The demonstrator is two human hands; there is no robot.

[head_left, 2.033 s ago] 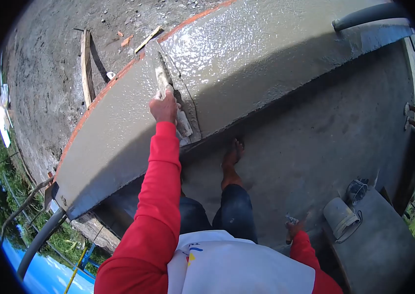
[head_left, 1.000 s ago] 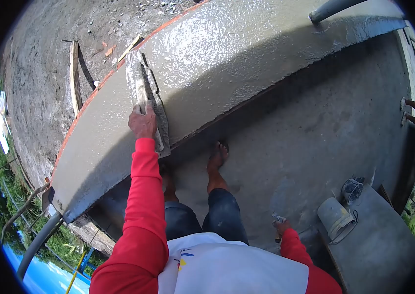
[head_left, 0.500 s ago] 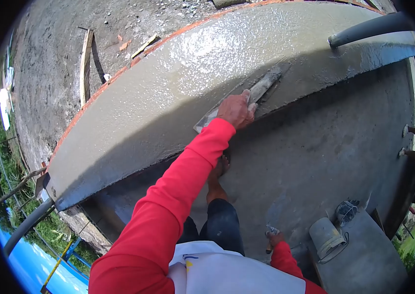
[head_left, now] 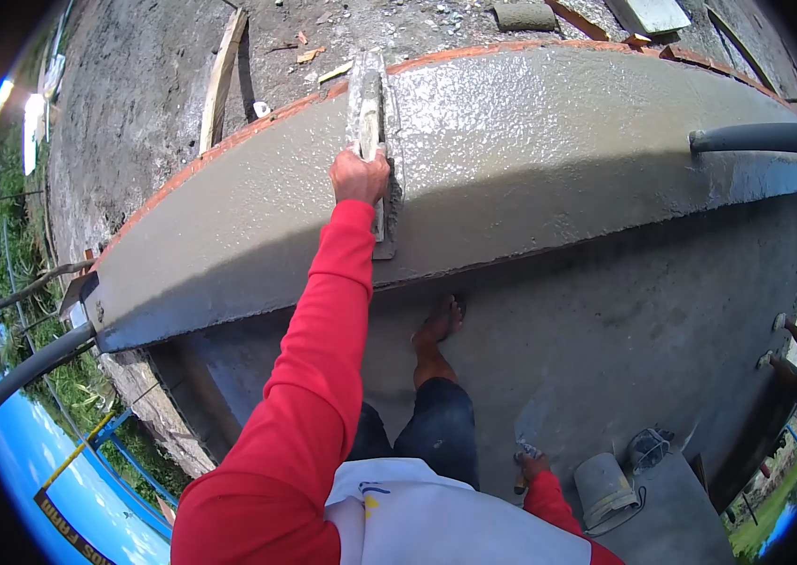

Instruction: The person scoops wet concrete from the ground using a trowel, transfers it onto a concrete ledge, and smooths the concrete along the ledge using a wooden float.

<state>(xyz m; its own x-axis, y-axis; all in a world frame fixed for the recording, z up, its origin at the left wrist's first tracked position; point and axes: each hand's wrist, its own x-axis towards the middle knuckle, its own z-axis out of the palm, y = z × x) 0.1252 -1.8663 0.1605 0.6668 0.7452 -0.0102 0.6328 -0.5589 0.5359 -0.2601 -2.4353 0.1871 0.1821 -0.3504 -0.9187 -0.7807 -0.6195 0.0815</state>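
My left hand is closed around the handle of a long hand float, its flat face against the wet grey cement surface. The float lies almost straight across the band of cement, from its orange-edged far rim to close to its near edge. Low on the right, my right hand grips a small trowel, its blade pointing away from me over the grey floor. A bare foot stands on the floor below the near edge.
A grey pipe rises from the cement at right, another pipe at left. Near my right hand, a bucket lies beside a clear plastic-like container. Beyond the rim are a wooden plank and rubble.
My left hand has swept the float leftward and away from me, turning it from slanted to nearly straight ahead. My right hand still holds the trowel low down. The view has shifted.
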